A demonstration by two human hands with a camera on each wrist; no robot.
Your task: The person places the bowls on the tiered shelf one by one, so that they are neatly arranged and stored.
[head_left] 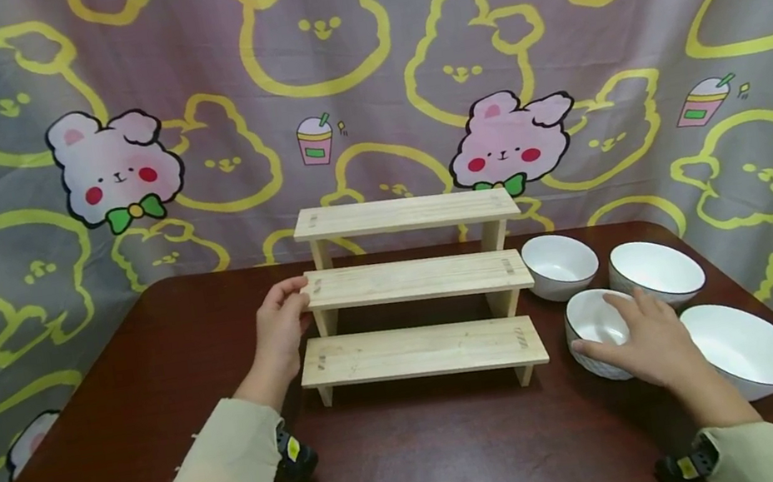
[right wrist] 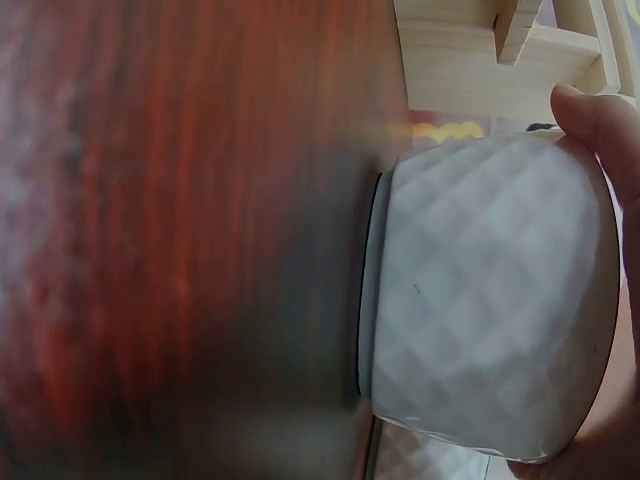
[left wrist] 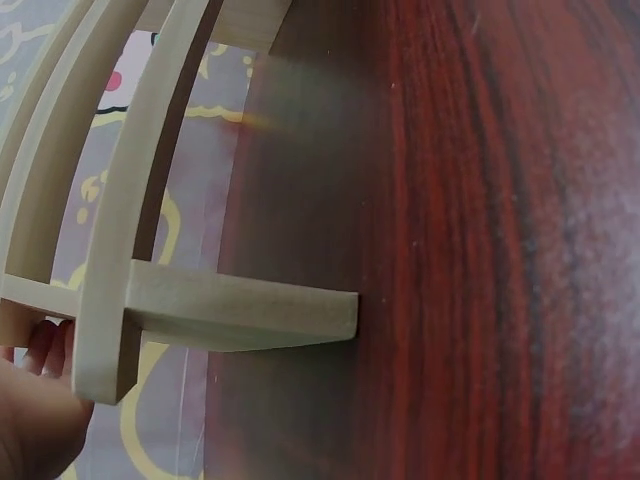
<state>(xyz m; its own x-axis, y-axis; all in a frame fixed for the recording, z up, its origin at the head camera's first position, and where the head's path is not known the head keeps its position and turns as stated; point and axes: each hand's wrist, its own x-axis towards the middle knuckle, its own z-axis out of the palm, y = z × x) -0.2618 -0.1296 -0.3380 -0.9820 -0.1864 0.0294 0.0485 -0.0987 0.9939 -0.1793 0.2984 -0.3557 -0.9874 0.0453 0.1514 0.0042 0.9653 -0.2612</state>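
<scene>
A three-tier wooden display stand (head_left: 415,278) of pale planks stands on the dark table. My left hand (head_left: 281,325) holds the left end of its middle plank; in the left wrist view, fingertips (left wrist: 55,345) show behind the wood. To the right of the stand is a small white bowl (head_left: 596,317) with a dark rim, upright on the table. My right hand (head_left: 648,334) spans that bowl's rim, thumb on one side and fingers on the other. The right wrist view shows the bowl's diamond-patterned outside (right wrist: 490,290) and the thumb (right wrist: 590,115) at its edge.
Three more white bowls surround the held one: one behind (head_left: 560,264), one at back right (head_left: 657,270) and a wide one (head_left: 745,348) at the right. The reddish-brown table (head_left: 436,461) ends at a cartoon-patterned curtain (head_left: 366,109). Dark wrist cameras (head_left: 295,458) sit at both cuffs.
</scene>
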